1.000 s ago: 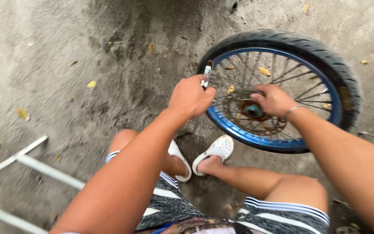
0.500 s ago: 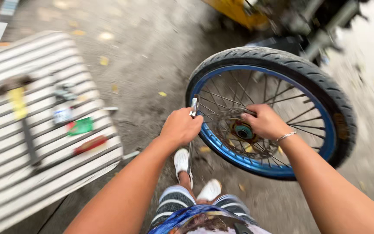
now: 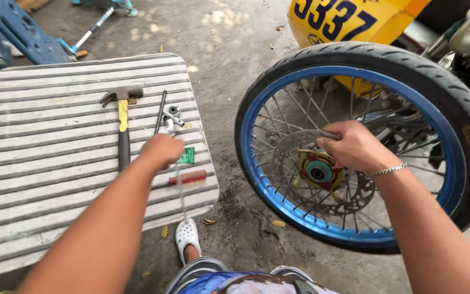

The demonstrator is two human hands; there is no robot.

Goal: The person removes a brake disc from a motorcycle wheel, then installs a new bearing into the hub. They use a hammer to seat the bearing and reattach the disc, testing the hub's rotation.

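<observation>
Left hand over tools on slatted board, right hand gripping wheel at hub.

Head view: left hand [image 3: 161, 149] stretched over the board [image 3: 39, 179], fingers curled down at the small metal parts [image 3: 173, 116]; impossible to tell if grasping anything, since knuckles hide the tips. Thin rod [image 3: 160, 111] just beyond the fingers, long axis pointing away from the body; hammer [image 3: 122, 128] parallel, just to the left, head at far end. Red-handled tool [image 3: 187, 177] near the wrist, lying crosswise. Right hand [image 3: 357, 147] clenched around spokes beside the brake disc [image 3: 322, 174], holding the wheel [image 3: 365, 60] upright on the ground, well apart from the board. Left hand clearly nearer to the tools.
</observation>
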